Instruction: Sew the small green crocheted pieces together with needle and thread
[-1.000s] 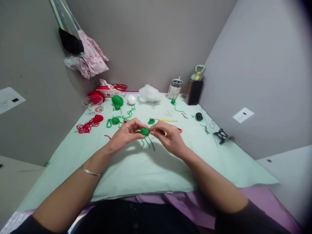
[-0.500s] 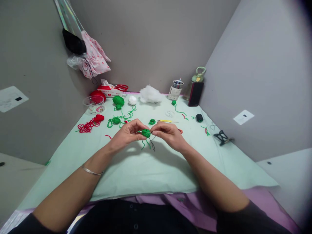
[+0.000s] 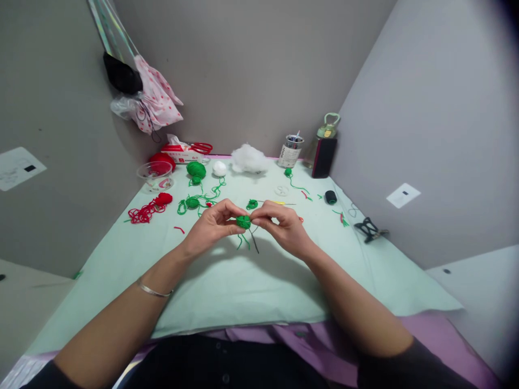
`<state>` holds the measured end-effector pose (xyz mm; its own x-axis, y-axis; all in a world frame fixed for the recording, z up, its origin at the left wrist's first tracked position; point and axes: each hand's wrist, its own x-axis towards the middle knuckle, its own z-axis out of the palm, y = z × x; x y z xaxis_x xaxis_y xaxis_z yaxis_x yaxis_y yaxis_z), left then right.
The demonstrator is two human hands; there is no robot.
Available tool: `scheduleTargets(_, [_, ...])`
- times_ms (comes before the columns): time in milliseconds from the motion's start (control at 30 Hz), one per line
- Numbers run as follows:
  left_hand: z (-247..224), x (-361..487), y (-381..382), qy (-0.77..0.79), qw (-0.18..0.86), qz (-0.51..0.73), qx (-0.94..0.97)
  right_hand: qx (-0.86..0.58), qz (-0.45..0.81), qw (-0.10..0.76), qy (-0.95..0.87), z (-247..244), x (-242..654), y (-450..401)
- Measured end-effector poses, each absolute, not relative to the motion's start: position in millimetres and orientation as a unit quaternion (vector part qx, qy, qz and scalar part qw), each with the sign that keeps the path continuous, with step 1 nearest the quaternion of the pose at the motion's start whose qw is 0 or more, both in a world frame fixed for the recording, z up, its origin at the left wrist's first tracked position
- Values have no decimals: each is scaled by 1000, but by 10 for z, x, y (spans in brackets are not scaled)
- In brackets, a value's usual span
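Note:
Above the middle of the pale green cloth [image 3: 243, 294], my left hand [image 3: 211, 226] pinches a small green crocheted piece [image 3: 243, 222] between thumb and fingers. My right hand [image 3: 284, 227] is closed at the right edge of that piece, its fingertips pinched on something too small to make out. Green yarn tails [image 3: 243, 241] and a dark thread [image 3: 254, 242] hang below the piece. Just behind my hands lie a small green coil [image 3: 252, 204] and a yellow-handled hook [image 3: 279, 203], partly covered by my right hand.
Green yarn balls [image 3: 196, 170], tangled red yarn [image 3: 148, 210], a clear tub [image 3: 154, 175] and white stuffing [image 3: 248, 159] lie farther back. To the right are a pen holder [image 3: 290, 151], a phone [image 3: 325, 158], a black thread spool [image 3: 331, 197] and a black stand [image 3: 370, 230].
The dark thread under the green piece hangs straighter, where it was looped before. Both hands keep nearly the same place and grip.

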<state>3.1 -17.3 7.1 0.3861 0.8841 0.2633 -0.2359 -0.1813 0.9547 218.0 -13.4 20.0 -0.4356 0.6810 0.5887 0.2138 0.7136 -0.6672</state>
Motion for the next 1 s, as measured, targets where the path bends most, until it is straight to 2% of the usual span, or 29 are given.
scheduleTargets(200, [83, 9, -173, 277, 582, 480, 595, -291, 303, 420, -804, 236, 2235, -103])
scheduleTargets(333, [87, 26, -184, 282, 579, 483, 593, -301, 362, 434, -768, 175, 2170, -102])
scheduleTargets(467, [80, 55, -191, 291, 573, 490, 589, -309, 367, 450, -753, 133, 2108, -130])
scheduleTargets(567, [69, 63, -189, 288, 564, 498, 592, -328, 321, 457, -762, 129, 2102, -141])
scheduleTargets(767, [50, 49, -176, 309, 532, 504, 606, -352, 150, 463, -799, 111, 2106, -158])
scheduleTargets(1000, [-23, 74, -155, 344, 521, 480, 616, -354, 127, 413, -830, 80, 2056, -210])
